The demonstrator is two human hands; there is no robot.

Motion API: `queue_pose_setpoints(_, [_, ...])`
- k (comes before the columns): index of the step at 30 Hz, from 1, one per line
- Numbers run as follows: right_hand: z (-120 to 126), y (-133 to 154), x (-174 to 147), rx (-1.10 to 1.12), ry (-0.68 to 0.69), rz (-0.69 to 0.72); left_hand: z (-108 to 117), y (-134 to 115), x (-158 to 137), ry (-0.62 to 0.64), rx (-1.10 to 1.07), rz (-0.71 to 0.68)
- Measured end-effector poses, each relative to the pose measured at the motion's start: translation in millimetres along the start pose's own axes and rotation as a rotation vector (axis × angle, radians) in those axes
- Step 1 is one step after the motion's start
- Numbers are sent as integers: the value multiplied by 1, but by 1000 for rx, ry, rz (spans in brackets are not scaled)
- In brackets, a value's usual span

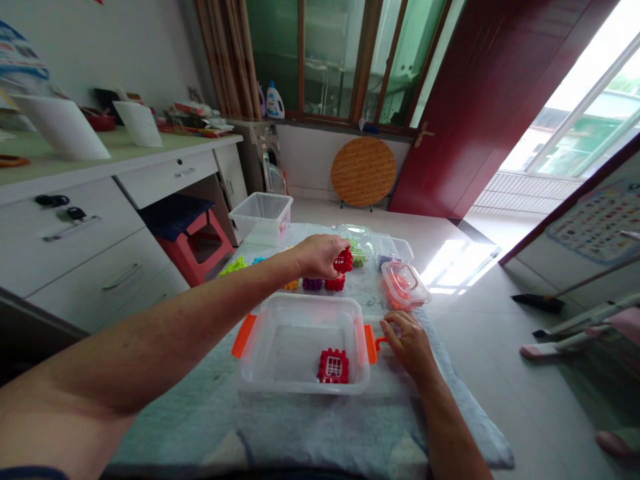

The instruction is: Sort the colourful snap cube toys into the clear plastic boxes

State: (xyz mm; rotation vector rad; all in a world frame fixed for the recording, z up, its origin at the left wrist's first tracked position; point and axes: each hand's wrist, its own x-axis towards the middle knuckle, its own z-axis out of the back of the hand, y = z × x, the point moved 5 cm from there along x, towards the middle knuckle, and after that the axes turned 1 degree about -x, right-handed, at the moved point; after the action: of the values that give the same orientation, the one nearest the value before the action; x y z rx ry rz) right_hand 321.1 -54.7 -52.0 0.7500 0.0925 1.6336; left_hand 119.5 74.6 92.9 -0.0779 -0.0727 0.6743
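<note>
My left hand (323, 257) reaches over the table, its fingers closed on a red building block (343, 260) with a grid window. Just below it lies another red block (335, 282), with a purple block (313, 284) and a yellow block (291, 285) to its left. In front stands a clear plastic box (280, 360) with orange handles, holding a red block (333, 367). My right hand (407, 340) rests to the right of this box, beside an orange clip (381, 343). Its fingers are bent and apart, and nothing shows in them.
A tall clear bin (263, 217) stands at the far left of the cloth-covered table (200, 433). Bright green pieces (233, 265) lie near it. Clear-lidded boxes of green (358, 250) and orange-red pieces (404, 287) stand at the back right. A pink stool (200, 250) is left.
</note>
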Motion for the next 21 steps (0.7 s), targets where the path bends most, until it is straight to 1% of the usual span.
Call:
queue_pose_setpoints(2, [0, -1, 0, 6, 1, -2, 10, -13, -25, -26, -37, -42])
queue_pose_setpoints(3, [0, -1, 0, 8, 0, -5, 11, -20, -37, -23, -57, -58])
queue_pose_setpoints(5, [0, -1, 0, 7, -1, -5, 4, -32, -58, 37, -90, -85])
queue_pose_setpoints(7, [0, -1, 0, 2, 4, -2, -12, -42, -73, 96, -71, -86])
queue_pose_setpoints(10, [0, 0, 0, -5, 10, 1, -32, -52, -84, 81, 81, -55])
queue_pose_setpoints(13, [0, 0, 0, -4, 7, 0, -41, -62, -88, 53, 176, -62])
queue_pose_setpoints(18, [0, 0, 0, -3, 18, -4, -40, -66, -98, 59, 130, -66])
queue_pose_setpoints(21, [0, -1, 1, -3, 21, -8, -50, -61, -104, 136, 29, -19])
